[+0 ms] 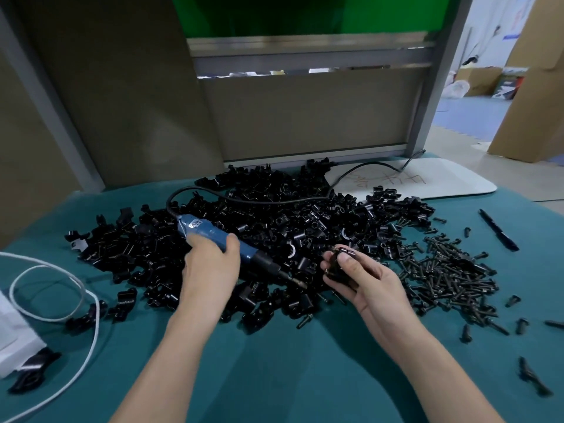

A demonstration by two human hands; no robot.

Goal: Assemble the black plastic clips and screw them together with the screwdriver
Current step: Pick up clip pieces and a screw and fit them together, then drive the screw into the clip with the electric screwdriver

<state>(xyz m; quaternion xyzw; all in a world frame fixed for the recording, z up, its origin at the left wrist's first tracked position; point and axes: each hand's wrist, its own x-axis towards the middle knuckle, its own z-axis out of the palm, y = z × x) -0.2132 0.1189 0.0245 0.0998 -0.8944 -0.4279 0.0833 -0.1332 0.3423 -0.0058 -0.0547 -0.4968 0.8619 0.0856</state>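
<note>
Gripping the blue screwdriver (207, 232), the left hand (210, 267) is aiming its bit (295, 281) at the paired clips (338, 270) the right hand (363, 279) is clutching, just in front of the clip pile (274, 215). Driving looks next, which means seating the bit squarely in the fastener first.

Held clip (342, 254) mostly hidden, perhaps 2 pieces

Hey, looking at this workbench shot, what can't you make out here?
All in the head view:
The clip in the right hand: fingers cover most of it; whether a screw is in it is hidden.
The screwdriver label: too small and blurred to read; the left hand covers its middle.
Writing on the white board: faint, too small to read.
The white object at the left edge: cut off by the frame.
</note>
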